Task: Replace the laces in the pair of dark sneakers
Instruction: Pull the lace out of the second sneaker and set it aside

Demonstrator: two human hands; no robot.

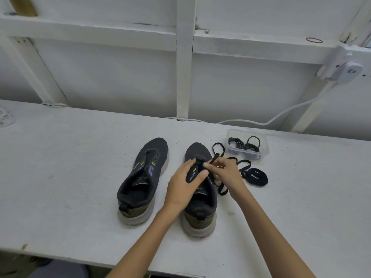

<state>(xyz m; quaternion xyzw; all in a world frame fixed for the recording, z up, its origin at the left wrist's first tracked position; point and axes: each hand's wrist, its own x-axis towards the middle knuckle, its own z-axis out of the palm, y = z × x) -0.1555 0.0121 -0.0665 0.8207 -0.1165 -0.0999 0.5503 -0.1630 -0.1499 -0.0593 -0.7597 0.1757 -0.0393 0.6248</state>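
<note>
Steadies centre sneaker (200,199), left grip (186,183) curled round it. Pinches black lace (215,156) in right grip (222,171). Feed flat, untwisted

Both hands were out front, pretty close together.
Left hand (184,183) gripped the sneaker (197,150), thumb and fingers (190,162) curled over it; right hand (224,173) pinched a lace (215,157).
</note>
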